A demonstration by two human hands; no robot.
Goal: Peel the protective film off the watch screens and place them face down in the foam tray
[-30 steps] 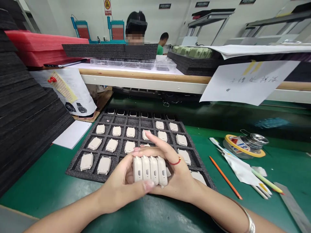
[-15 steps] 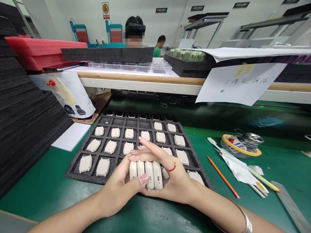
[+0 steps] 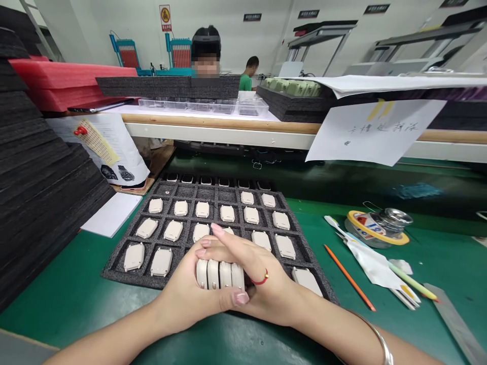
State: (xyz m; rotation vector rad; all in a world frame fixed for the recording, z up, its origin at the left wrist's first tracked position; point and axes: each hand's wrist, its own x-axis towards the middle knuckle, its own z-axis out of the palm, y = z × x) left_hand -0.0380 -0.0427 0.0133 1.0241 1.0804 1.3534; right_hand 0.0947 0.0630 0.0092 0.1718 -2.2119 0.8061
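Note:
Both my hands meet over the near edge of a black foam tray (image 3: 125,263). My left hand (image 3: 186,294) and my right hand (image 3: 262,284) are closed together around a row of several beige plastic casings (image 3: 219,274) held on edge, side by side. My left thumb presses their front and my right fingers lie over their top. Many more beige casings (image 3: 173,230) lie flat in the tray's pockets. The far row of pockets holds dark-faced parts (image 3: 205,179).
A tall stack of black foam sheets (image 3: 41,187) stands at left beside a white paper (image 3: 112,213). To the right lie an orange pencil (image 3: 350,278), a toothbrush, wipes, a tape roll with a metal cup (image 3: 376,225) and a ruler. A person sits behind the raised shelf (image 3: 228,126).
My hands, still clasping the row of casings, have dropped slightly toward me and to the left. My left thumb has shifted across the casings' front.

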